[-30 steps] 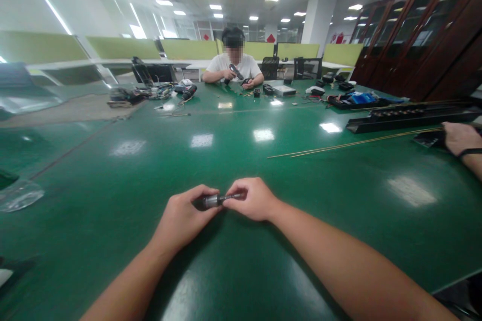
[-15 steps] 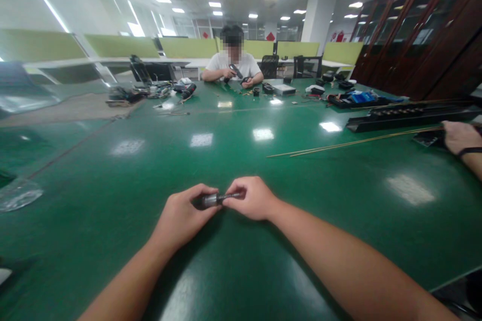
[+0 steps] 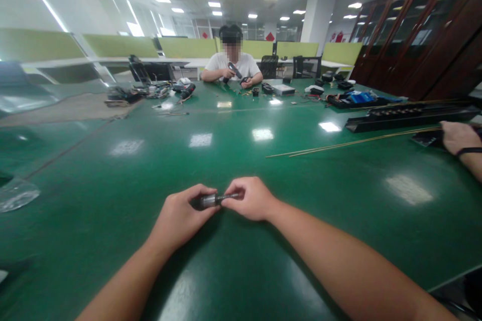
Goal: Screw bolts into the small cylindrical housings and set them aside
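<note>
My left hand (image 3: 179,216) grips the thick dark end of a small grey metal cylinder (image 3: 209,200) just above the green table (image 3: 113,180). A thin shaft (image 3: 229,195) sticks out of the cylinder to the right, and my right hand (image 3: 251,198) pinches its tip between thumb and fingers. Both hands meet at the near middle of the table. The part's far end is hidden inside my left palm.
Thin brass rods (image 3: 350,144) lie across the table toward a long black rail (image 3: 406,118) at the right. Another person's hand (image 3: 457,136) rests at the right edge. A seated person (image 3: 231,67) works at the far end among tools and parts. A clear plastic bag (image 3: 17,193) lies at left.
Nothing has visibly moved apart from a slight shift of the view; both hands keep the same hold on the part.
</note>
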A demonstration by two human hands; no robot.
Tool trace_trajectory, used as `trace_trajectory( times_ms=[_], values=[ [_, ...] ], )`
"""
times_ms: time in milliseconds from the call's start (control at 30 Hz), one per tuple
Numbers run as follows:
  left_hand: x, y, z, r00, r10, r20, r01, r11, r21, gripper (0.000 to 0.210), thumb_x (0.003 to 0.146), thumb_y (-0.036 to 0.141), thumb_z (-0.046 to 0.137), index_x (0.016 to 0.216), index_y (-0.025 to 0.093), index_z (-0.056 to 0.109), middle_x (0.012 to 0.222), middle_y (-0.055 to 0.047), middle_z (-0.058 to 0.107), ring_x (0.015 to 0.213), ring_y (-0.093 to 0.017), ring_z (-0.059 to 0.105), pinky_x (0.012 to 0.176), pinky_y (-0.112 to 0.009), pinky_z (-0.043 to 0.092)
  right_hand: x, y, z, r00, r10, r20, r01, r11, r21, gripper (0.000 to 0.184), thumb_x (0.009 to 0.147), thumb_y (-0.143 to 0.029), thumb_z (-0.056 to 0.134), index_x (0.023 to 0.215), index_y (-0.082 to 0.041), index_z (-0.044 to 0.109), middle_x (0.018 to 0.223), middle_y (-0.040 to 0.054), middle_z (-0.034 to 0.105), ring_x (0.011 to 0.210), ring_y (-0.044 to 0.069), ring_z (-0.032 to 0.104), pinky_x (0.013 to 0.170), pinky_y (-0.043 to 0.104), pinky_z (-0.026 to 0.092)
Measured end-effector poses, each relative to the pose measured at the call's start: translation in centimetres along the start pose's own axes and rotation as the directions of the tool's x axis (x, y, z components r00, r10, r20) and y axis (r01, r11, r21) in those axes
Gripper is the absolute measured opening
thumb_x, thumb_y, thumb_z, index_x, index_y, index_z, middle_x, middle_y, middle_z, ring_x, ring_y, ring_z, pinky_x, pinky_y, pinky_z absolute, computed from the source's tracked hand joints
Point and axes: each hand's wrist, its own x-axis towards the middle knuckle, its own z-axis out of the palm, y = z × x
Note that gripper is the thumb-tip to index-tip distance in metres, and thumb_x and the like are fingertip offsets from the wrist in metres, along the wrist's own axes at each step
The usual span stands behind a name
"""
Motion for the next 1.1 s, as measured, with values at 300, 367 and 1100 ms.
trace_trajectory(
  times_ms=[300, 367, 1100],
  values=[
    [-0.09, 0.05, -0.15, 1.0, -0.01, 0.015, 0.01, 1.0, -0.001, 0.029, 0.075, 0.047, 0.07, 0.092, 0.023, 0.074, 0.09, -0.004, 0.076, 0.082, -0.023, 0.072, 0.075, -0.032, 0.056, -0.03, 0.19, 0.12, 1.0, -0.008, -0.002, 0.008, 1.0, 0.002, 0.015, 0.08, -0.031, 0.072, 0.084, -0.017, 0.073, 0.079, 0.0015, 0.072, 0.067, 0.013, 0.063, 0.061, 0.022, 0.044],
    [-0.08, -0.04, -0.14, 1.0, -0.008, 0.018, 0.008, 1.0, 0.005, 0.03, 0.075, 0.047, 0.07, 0.093, 0.023, 0.074, 0.09, -0.004, 0.076, 0.082, -0.023, 0.072, 0.075, -0.032, 0.056, -0.02, 0.2, 0.15, 1.0, -0.01, 0.0, 0.01, 1.0, 0.002, 0.014, 0.08, -0.031, 0.072, 0.085, -0.017, 0.073, 0.078, 0.0013, 0.072, 0.068, 0.013, 0.063, 0.061, 0.022, 0.044],
    [0.03, -0.13, -0.09, 1.0, -0.008, 0.022, 0.008, 1.0, -0.004, 0.029, 0.075, 0.047, 0.072, 0.093, 0.024, 0.074, 0.09, -0.002, 0.076, 0.083, -0.022, 0.071, 0.076, -0.03, 0.055, -0.08, 0.07, 0.08, 1.0, -0.003, -0.004, 0.003, 1.0, 0.006, 0.015, 0.079, -0.032, 0.072, 0.084, -0.018, 0.073, 0.079, 0.0014, 0.073, 0.067, 0.014, 0.063, 0.06, 0.023, 0.044]
  ],
)
